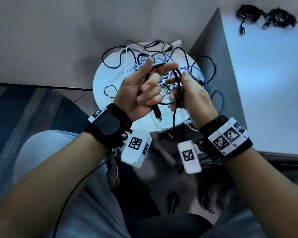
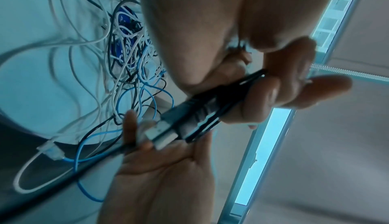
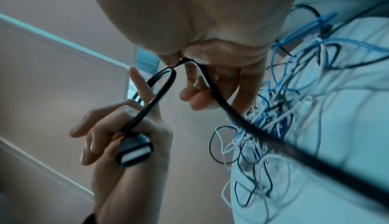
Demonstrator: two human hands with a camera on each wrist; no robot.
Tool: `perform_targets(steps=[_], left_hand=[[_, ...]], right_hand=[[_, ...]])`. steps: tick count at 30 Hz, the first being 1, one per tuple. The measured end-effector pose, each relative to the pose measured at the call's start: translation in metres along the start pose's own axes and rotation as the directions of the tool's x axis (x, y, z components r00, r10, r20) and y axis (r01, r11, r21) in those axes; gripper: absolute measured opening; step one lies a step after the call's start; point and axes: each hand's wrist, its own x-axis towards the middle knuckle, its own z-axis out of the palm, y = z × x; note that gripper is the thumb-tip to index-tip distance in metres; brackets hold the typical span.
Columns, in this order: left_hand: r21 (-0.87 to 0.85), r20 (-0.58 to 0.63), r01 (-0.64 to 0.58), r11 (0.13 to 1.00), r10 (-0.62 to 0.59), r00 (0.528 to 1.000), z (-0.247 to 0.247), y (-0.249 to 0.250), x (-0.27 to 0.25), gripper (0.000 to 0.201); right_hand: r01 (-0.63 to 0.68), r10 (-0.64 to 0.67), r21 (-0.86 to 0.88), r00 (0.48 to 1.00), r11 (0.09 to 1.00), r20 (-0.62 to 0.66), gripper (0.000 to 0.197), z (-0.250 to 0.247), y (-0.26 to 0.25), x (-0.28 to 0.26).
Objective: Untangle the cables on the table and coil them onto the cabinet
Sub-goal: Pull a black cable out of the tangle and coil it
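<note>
I've got the black cable (image 1: 176, 83) up in both hands above the round white worktop (image 1: 101, 78), my left hand (image 1: 141, 93) with its lower fingers curled round the cable near the plug (image 1: 157, 114) while thumb and forefinger stick out straight, a loop draped over them. My right hand (image 1: 191, 93) pinches the same loop between thumb and fingers, its tail dropping toward my lap. Beneath, the tangle of blue, white and black cables (image 1: 144, 66) sprawls over the worktop, and far right two coiled black cables (image 1: 265, 16) lie on the cabinet (image 1: 265, 74).
</note>
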Motion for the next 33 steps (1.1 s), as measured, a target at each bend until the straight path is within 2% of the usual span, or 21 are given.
perform_targets(steps=[2,4,6,8,10,12,15,18,20,21,22,23,24,25,26,29,30,31,33], left_hand=[[0.024,-0.076,-0.076,0.997,0.078,0.994,0.003,0.006,0.001,0.058],[0.091,-0.189,-0.151,0.984,0.166,0.968,0.005,0.011,0.001,0.054],[0.141,-0.282,-0.167,0.976,0.202,0.938,0.002,0.015,0.001,0.052],[0.273,-0.325,-0.116,0.955,0.205,0.923,0.0,0.014,0.002,0.048],[0.436,-0.332,-0.043,0.899,0.205,0.921,0.002,0.011,0.002,0.038],[0.545,-0.305,-0.028,0.838,0.23,0.924,0.003,0.005,0.002,0.028],[0.575,-0.299,-0.078,0.814,0.298,0.907,-0.002,0.003,0.003,0.028],[0.673,-0.299,-0.053,0.738,0.336,0.893,-0.006,0.002,0.005,0.031],[0.795,-0.243,-0.018,0.607,0.345,0.907,-0.006,-0.003,0.003,0.019],[0.877,-0.206,0.01,0.48,0.357,0.911,-0.009,-0.006,0.002,0.016],[0.952,-0.169,0.052,0.302,0.372,0.913,-0.012,-0.009,0.001,0.019],[0.988,-0.137,0.098,0.118,0.386,0.912,-0.017,-0.013,0.001,0.028],[0.99,-0.122,0.138,-0.013,0.395,0.911,-0.021,-0.015,0.002,0.033],[0.983,-0.122,0.166,-0.078,0.399,0.909,-0.024,-0.016,0.003,0.033],[0.977,-0.13,0.185,-0.105,0.394,0.91,-0.025,-0.016,0.004,0.034],[0.967,-0.189,0.235,-0.097,0.344,0.92,-0.029,-0.011,0.007,0.044],[0.967,-0.219,0.248,-0.059,0.309,0.926,-0.03,-0.009,0.008,0.047],[0.965,-0.261,0.262,0.032,0.255,0.931,-0.032,-0.006,0.008,0.049],[0.91,-0.325,0.278,0.309,0.113,0.939,-0.031,-0.002,0.008,0.052]], right_hand=[[-0.111,0.11,0.045,0.994,0.993,0.03,0.046,0.007,0.007,-0.004],[-0.192,0.189,0.023,0.977,0.981,0.097,0.041,0.019,0.015,-0.011],[-0.225,0.241,-0.112,0.957,0.968,0.159,0.037,0.032,0.021,-0.019],[-0.212,0.263,-0.259,0.948,0.942,0.178,0.027,0.039,0.024,-0.021],[-0.205,0.276,-0.346,0.946,0.916,0.169,0.021,0.039,0.02,-0.018],[-0.188,0.273,-0.4,0.947,0.897,0.167,0.024,0.031,0.016,-0.014],[-0.165,0.277,-0.429,0.936,0.888,0.215,0.016,0.023,0.008,-0.013],[-0.1,0.211,-0.509,0.963,0.855,0.165,0.029,0.021,0.007,-0.013],[-0.051,0.151,-0.555,0.979,0.83,0.135,0.032,0.021,0.006,-0.012],[-0.022,0.129,-0.567,0.98,0.823,0.149,0.032,0.021,0.004,-0.012],[0.009,0.104,-0.573,0.981,0.819,0.163,0.033,0.022,0.003,-0.013],[0.024,0.087,-0.573,0.983,0.819,0.164,0.032,0.022,0.003,-0.014],[0.02,0.076,-0.563,0.986,0.826,0.147,0.029,0.023,0.003,-0.014],[0.007,0.072,-0.541,0.99,0.841,0.124,0.026,0.023,0.003,-0.014],[-0.006,0.07,-0.521,0.992,0.854,0.102,0.024,0.023,0.004,-0.014],[0.036,0.02,-0.505,0.994,0.863,0.106,0.013,0.02,0.006,-0.012],[0.055,0.002,-0.496,0.994,0.867,0.113,0.007,0.019,0.007,-0.012],[0.068,-0.017,-0.487,0.994,0.871,0.109,0.01,0.017,0.007,-0.011],[0.118,-0.076,-0.498,0.992,0.859,0.104,0.019,0.012,0.007,-0.008]])
